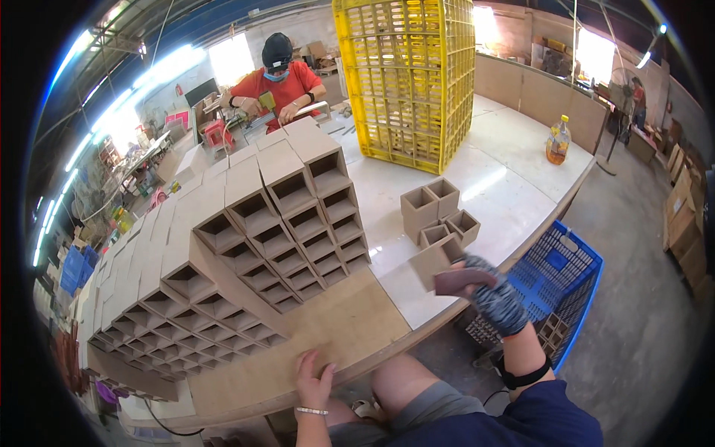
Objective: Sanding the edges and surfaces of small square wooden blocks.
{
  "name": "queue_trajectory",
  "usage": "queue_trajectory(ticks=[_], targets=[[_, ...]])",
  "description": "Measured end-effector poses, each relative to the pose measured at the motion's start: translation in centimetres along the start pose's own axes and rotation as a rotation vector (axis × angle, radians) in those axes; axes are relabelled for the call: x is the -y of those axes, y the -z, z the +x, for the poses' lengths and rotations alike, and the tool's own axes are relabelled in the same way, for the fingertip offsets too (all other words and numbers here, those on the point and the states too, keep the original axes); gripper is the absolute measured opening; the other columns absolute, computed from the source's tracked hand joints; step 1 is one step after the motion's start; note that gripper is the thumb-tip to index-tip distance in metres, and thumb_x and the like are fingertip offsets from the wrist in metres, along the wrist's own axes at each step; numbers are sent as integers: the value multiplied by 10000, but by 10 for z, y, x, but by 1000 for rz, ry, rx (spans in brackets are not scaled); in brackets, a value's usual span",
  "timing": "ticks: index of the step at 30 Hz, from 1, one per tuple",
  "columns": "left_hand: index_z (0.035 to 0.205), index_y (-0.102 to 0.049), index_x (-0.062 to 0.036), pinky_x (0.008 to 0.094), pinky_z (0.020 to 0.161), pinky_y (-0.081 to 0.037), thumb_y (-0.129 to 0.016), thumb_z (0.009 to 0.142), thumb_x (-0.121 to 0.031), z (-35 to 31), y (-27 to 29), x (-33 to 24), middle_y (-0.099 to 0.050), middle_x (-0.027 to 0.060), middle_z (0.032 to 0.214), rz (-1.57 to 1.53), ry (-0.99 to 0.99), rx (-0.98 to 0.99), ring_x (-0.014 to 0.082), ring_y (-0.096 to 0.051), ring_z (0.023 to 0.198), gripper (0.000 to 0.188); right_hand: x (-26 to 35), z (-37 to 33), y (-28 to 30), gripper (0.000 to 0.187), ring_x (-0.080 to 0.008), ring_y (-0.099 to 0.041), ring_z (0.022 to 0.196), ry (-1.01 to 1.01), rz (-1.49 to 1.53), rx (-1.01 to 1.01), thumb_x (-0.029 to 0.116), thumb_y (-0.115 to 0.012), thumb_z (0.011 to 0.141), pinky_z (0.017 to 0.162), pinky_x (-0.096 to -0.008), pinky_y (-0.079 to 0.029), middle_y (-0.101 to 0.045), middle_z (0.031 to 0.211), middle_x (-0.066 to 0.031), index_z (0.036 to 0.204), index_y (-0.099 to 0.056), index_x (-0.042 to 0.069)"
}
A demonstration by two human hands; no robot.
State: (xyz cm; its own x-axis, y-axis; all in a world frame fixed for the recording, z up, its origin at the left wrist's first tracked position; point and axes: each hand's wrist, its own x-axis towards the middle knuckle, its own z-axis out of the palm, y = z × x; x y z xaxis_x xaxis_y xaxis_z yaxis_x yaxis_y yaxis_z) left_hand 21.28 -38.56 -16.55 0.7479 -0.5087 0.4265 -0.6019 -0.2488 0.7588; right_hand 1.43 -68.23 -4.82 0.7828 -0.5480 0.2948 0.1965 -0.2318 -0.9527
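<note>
A long worktable (514,175) with a white top runs from the near left to the far right. Over its left half spreads a big stepped stack of square, open-ended grey-brown boxes (232,186), their hollow ends turned toward the near right. Beyond the stack, on the far side, a co-worker (299,88) in a red shirt, dark cap and blue mask bends over the work with a yellow-green tool (267,100). A tan wooden panel (342,314) lies along the near edge, in front of the stack. A tall yellow lattice crate (402,82) stands at the far middle of the tabletop; a blue plastic crate (585,302) sits lower, off the near right edge, with small boxes (553,333) inside.

Right of the stack is a cluster of four open boxes (419,211). Just nearer than these, one more grey-brown box (432,261) sits tilted beside the right hand (495,294), which wears a grey-and-black knit glove. Its fingers are closed, pinching a dark reddish-brown pad (450,283) against that box's near side; whether they also grip the box I cannot tell.

The bare left hand (316,387) is at the panel's near edge, holding nothing, fingers slightly spread. A yellow-capped bottle (557,145) of amber liquid stands at the far right. A pale beaded bracelet (312,410) circles the left wrist.
</note>
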Motion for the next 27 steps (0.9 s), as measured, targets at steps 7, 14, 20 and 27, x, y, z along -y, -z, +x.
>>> queue_trajectory(ticks=[7,14,20,27], targets=[[943,-552,-9,328,836,-420,-667,646,-27,3,1,-3,-537,122,998,-14,-27,12,250,-517,936,319,3,43,97,414,-262,-495,1071,183,-665,-158,-41,-498,711,940,-336,-375,-541,1117,-135,1120,-512,28],[909,-561,-8,329,839,-417,-666,653,-28,-2,4,-1,-543,121,994,29,-19,-26,252,-521,939,278,0,94,94,425,-301,-526,1020,-209,-861,-5,49,-458,744,897,-332,-411,-554,1085,-171,1163,-503,97],[895,-566,-6,332,843,-416,-666,660,-41,-2,6,-3,-553,122,982,28,-25,-24,253,-523,949,258,-18,108,97,388,-317,-524,1023,-354,-977,34,149,-458,774,886,-341,-412,-548,1080,-205,1146,-501,50],[884,-571,-5,330,840,-417,-657,657,-33,-1,5,-7,-556,125,975,59,-17,-22,263,-524,943,244,-32,113,108,397,-329,-523,1021,-298,-939,55,200,-486,779,876,-351,-413,-544,1079,-219,1139,-490,33]])
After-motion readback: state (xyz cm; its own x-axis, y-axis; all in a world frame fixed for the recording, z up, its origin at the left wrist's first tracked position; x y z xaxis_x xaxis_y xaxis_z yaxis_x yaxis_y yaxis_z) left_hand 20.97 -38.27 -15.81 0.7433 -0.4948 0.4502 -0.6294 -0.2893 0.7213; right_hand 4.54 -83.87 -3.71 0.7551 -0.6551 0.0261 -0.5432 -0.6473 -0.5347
